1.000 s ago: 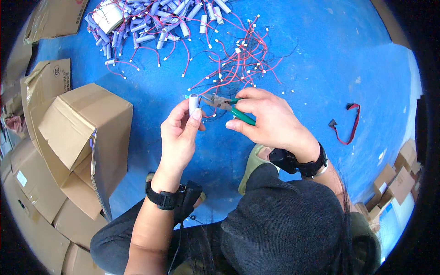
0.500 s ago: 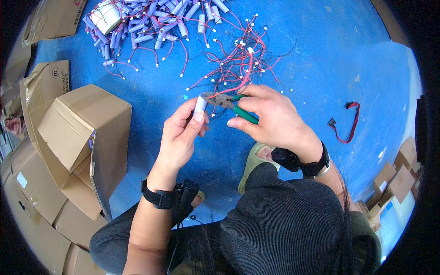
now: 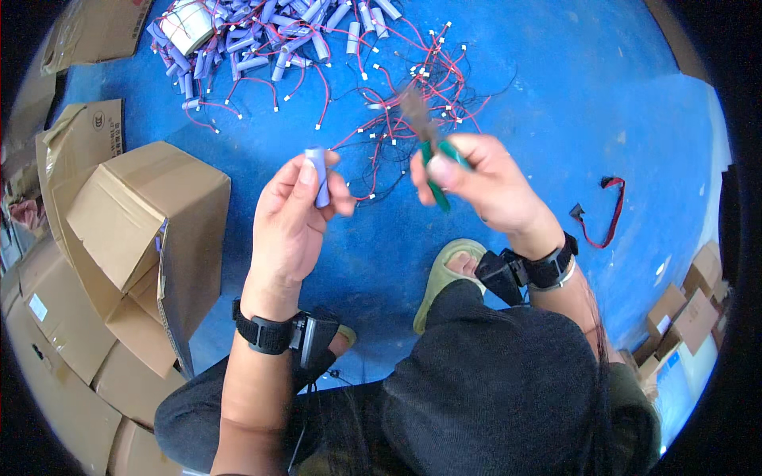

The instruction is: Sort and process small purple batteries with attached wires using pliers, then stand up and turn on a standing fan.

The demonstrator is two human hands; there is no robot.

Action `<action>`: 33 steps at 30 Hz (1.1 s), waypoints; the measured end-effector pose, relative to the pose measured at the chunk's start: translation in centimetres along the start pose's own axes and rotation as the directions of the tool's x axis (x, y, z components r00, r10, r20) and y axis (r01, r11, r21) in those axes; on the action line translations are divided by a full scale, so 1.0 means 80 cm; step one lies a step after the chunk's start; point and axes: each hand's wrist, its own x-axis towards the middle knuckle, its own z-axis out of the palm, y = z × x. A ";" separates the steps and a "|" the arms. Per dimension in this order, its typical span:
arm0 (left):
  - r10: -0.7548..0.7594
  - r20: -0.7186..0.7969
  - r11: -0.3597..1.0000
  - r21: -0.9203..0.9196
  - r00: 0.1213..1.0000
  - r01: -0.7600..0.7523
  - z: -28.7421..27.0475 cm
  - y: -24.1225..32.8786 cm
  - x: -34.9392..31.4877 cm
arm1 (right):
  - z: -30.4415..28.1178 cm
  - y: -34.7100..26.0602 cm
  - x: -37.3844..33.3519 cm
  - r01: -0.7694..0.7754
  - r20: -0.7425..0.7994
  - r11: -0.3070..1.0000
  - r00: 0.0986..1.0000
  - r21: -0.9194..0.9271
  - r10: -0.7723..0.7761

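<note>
Between the thumb and fingers of my left hand (image 3: 290, 214) is a purple cylindrical battery cell (image 3: 318, 176), tilted slightly. My right hand (image 3: 488, 178) grips green-handled cutting pliers (image 3: 435, 151), whose dark jaws point up and away, blurred by motion. The pliers are apart from the cell. Just beyond both hands, a tangle of red and black wires (image 3: 432, 79) with small white connectors is spread on the blue floor (image 3: 571, 143). Farther off to the left lies a heap of purple battery cells (image 3: 262, 40), many with wires attached.
A white roll (image 3: 187, 28) sits at the heap's left edge. On the left stands an open cardboard box (image 3: 186, 206) with some purple showing inside. A red and black strap (image 3: 613, 214) lies at the right. More cardboard boxes (image 3: 690, 321) stand at lower right.
The pliers have come away from the cell's end and turned upward in my right hand. My left hand has moved left with the cell, and the red wire no longer runs to the cell's top.
</note>
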 end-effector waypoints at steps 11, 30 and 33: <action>-0.132 -0.173 0.919 -0.391 0.976 0.055 -0.001 -0.010 0.014 | 0.023 -0.014 -0.008 0.294 0.137 0.451 0.927 -0.842 -0.349; -0.247 -0.218 0.912 -0.381 0.944 0.151 0.020 0.001 0.010 | 0.019 -0.005 -0.003 0.319 0.181 0.229 0.861 -0.920 -0.476; -0.295 -0.161 0.881 -0.428 0.942 0.202 0.015 0.004 0.009 | 0.022 -0.002 -0.001 0.289 0.181 0.124 0.824 -0.949 -0.536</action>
